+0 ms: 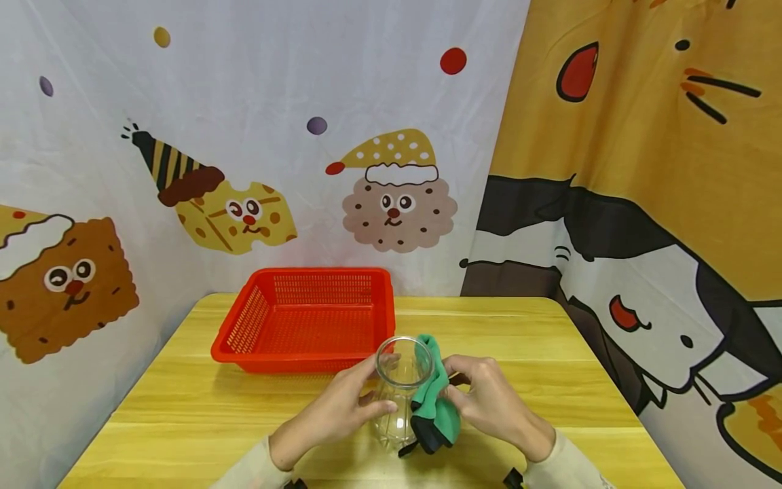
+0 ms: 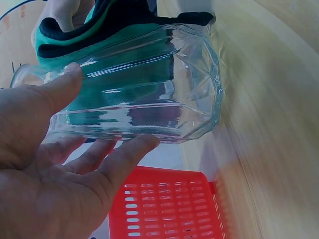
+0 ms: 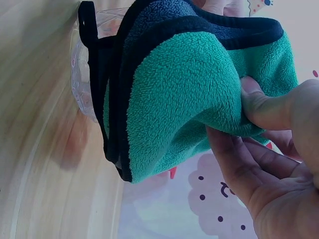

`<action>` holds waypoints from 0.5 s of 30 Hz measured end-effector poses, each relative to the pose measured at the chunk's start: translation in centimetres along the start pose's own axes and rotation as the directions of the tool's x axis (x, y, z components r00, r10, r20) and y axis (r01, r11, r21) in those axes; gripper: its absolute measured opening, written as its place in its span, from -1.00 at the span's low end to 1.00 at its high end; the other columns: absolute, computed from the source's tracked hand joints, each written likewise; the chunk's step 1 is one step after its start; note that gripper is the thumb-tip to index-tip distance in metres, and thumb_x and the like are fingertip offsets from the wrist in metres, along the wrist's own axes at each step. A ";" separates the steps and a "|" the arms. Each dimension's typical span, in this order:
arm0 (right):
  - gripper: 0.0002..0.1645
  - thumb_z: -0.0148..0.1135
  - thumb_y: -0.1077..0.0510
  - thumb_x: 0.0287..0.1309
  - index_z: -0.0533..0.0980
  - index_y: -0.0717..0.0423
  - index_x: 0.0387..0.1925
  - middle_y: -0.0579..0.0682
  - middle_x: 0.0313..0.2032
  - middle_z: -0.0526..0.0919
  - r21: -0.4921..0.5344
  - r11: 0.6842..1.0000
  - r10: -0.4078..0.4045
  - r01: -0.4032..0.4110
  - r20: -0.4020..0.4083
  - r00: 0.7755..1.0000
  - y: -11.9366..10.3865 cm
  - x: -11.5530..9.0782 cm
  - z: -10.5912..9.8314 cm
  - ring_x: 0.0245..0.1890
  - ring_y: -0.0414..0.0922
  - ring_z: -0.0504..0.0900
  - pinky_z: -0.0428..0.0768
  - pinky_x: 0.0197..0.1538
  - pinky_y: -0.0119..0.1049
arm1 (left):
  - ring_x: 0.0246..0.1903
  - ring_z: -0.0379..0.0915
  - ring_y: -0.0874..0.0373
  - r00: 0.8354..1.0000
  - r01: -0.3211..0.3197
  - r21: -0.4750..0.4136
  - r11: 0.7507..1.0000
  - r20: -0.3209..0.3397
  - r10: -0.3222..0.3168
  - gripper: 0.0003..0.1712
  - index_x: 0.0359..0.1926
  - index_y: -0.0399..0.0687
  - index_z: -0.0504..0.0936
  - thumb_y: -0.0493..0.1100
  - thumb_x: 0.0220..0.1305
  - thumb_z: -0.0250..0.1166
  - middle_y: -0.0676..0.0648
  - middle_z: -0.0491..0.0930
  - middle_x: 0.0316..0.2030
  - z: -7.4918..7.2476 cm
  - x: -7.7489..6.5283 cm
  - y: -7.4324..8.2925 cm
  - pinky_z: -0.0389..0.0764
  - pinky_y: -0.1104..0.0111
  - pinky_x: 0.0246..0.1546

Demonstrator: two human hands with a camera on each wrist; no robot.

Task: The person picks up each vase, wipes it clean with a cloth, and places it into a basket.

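Note:
A clear glass vase point(image 1: 394, 426) with a round rim and faceted sides stands upright at the front middle of the table. My left hand point(image 1: 332, 411) grips it from the left, thumb on the near side and fingers spread along the far side, as the left wrist view shows. Against the vase's right side lies a green cloth point(image 1: 435, 397) with black edging and a small black loop. My right hand point(image 1: 491, 401) pinches a fold of this cloth point(image 3: 174, 89) between thumb and fingers. Through the glass point(image 2: 124, 99), the cloth shows green.
Behind the vase, toward the left, a red plastic basket point(image 1: 229, 348) with slotted walls sits on the wood-grain table point(image 1: 525, 333). A printed curtain point(image 1: 391, 81) hangs along the table's back edge and right side.

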State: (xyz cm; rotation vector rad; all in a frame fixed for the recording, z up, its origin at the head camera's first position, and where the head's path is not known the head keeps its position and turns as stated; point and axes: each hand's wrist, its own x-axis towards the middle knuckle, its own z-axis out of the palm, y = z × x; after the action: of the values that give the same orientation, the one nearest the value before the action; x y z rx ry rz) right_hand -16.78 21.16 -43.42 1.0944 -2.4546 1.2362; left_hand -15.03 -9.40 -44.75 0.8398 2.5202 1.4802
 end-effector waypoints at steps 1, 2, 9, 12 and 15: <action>-0.54 0.59 0.56 0.23 0.80 -0.09 -0.15 -0.10 -0.10 0.97 0.002 1.000 0.004 -0.004 0.001 1.000 0.0 0.0 0.0 -0.07 -0.19 0.96 0.97 -0.04 -0.34 | 0.52 0.65 -0.35 1.000 -0.001 0.003 1.000 -0.002 0.001 -0.15 0.73 0.01 0.43 -0.08 0.57 0.58 -0.23 0.64 0.58 0.0 0.0 0.0 0.86 -0.05 0.38; -0.54 0.59 0.56 0.23 0.80 -0.08 -0.15 -0.10 -0.11 0.97 0.001 1.000 0.010 -0.010 0.001 1.000 0.0 0.0 0.0 -0.08 -0.20 0.95 0.97 -0.04 -0.34 | 0.52 0.64 -0.35 1.000 -0.004 0.004 1.000 -0.003 0.004 -0.14 0.74 0.01 0.43 -0.08 0.57 0.58 -0.21 0.64 0.58 0.0 0.0 -0.1 0.86 -0.05 0.38; -0.59 0.60 0.53 0.24 0.78 0.01 -0.06 -0.13 -0.17 0.93 -0.005 0.997 0.071 -0.071 0.007 0.997 -0.3 0.0 0.1 -0.14 -0.28 0.93 0.95 -0.08 -0.40 | 0.53 0.63 -0.35 1.000 -0.007 0.001 1.000 -0.003 0.007 -0.14 0.74 0.07 0.42 -0.08 0.58 0.58 -0.20 0.65 0.58 0.0 0.0 -0.1 0.86 -0.10 0.38; -0.62 0.62 0.48 0.27 0.78 0.04 -0.02 -0.11 -0.15 0.93 -0.007 0.996 0.091 -0.091 0.008 0.996 -0.3 0.0 0.1 -0.16 -0.29 0.92 0.94 -0.08 -0.42 | 0.48 0.69 -0.36 1.000 -0.005 0.007 1.000 0.001 0.005 -0.16 0.73 0.08 0.43 -0.10 0.58 0.57 -0.25 0.66 0.56 0.0 0.1 -0.1 0.87 -0.09 0.36; -0.63 0.63 0.45 0.29 0.79 0.07 0.03 -0.07 -0.11 0.94 -0.011 0.995 0.095 -0.095 0.009 0.995 -0.3 -0.1 0.2 -0.14 -0.22 0.94 0.94 -0.07 -0.42 | 0.44 0.73 -0.37 1.000 -0.003 0.018 1.000 -0.001 0.003 -0.17 0.72 0.10 0.44 -0.10 0.59 0.57 -0.27 0.67 0.54 0.0 0.1 0.0 0.89 -0.07 0.34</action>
State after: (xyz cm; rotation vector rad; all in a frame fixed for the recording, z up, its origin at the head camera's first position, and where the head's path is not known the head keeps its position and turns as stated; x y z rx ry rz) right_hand -16.51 20.97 -43.40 0.9939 -2.5440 1.2458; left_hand -15.08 -9.36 -44.73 0.8455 2.5382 1.4609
